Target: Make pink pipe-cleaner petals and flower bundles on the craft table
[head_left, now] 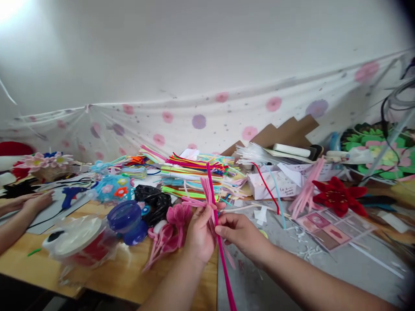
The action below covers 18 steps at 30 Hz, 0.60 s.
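My left hand [199,233] is closed around a small bundle of light pink pipe cleaners [205,194] and a long hot-pink pipe cleaner [223,268] that runs from above the hands down past the lower edge of the view. My right hand [240,231] pinches the hot-pink pipe cleaner just right of the left hand. Both hands are held over the wooden table [129,276], close together. A pink pipe-cleaner flower [177,224] lies just left of my left hand.
A stack of coloured pipe cleaners [194,172] lies behind the hands. A blue lidded jar [126,220], a black bag [154,201], a blue glue gun [71,194] and a plastic-wrapped tub [78,239] sit at left. Another person's hands [29,203] rest at far left. A red flower [339,196] lies right.
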Available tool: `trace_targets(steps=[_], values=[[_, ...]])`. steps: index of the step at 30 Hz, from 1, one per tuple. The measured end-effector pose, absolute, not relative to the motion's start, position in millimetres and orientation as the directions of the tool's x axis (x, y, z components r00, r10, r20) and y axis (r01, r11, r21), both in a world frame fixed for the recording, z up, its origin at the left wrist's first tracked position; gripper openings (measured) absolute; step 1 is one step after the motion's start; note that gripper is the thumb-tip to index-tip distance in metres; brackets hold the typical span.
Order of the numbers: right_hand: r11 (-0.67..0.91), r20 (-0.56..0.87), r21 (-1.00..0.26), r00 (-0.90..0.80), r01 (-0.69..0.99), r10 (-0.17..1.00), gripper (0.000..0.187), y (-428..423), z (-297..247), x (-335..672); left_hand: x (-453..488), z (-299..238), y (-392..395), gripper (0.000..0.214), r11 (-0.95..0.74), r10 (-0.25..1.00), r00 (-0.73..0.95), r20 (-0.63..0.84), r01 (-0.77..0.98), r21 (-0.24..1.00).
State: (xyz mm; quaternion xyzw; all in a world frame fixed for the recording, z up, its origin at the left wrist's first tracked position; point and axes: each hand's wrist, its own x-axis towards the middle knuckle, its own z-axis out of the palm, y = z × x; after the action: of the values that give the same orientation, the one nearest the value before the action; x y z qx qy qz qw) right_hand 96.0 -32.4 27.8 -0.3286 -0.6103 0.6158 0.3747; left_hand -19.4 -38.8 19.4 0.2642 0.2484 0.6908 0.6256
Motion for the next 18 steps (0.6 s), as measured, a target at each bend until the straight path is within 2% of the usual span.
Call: trace_targets(steps=[4,7,11,14,16,18], values=[[-0.065,-0.007,-0.989,-0.396,-0.133,0.918,0.023,-31.2,22.2,102.1,-6.8,21.6,-36.1,0.015,-0.003,1.000,0.013,0.017,-0.691,0.723],[-0.128,-0.053,-0.973,-0.353,-0.193,0.934,0.023,-29.0,21.2,111.6,-6.4,25.9,-27.2,0.015,0.043,0.998,0.058,-0.005,-0.663,0.747],[-0.062,-0.021,-0.987,-0.259,-0.150,0.966,0.028,-4.9,35.1,139.4,-21.3,30.5,-6.3,0.016,-0.020,0.999,-0.034,-0.001,-0.622,0.783],[0.169,0.155,-0.980,-0.132,0.106,0.979,0.023,33.5,59.1,161.3,-32.4,24.1,6.5,0.018,-0.053,0.995,-0.103,-0.012,-0.604,0.795],[0.323,0.309,-0.831,-0.107,0.453,0.945,0.027,65.7,78.3,166.0,-36.1,15.6,10.7,0.019,-0.055,0.995,-0.098,-0.003,-0.586,0.808],[0.378,0.360,-0.748,-0.145,0.546,0.922,0.025,100.2,96.0,158.2,-38.8,7.7,11.9,0.021,-0.060,0.997,-0.076,0.025,-0.516,0.855]])
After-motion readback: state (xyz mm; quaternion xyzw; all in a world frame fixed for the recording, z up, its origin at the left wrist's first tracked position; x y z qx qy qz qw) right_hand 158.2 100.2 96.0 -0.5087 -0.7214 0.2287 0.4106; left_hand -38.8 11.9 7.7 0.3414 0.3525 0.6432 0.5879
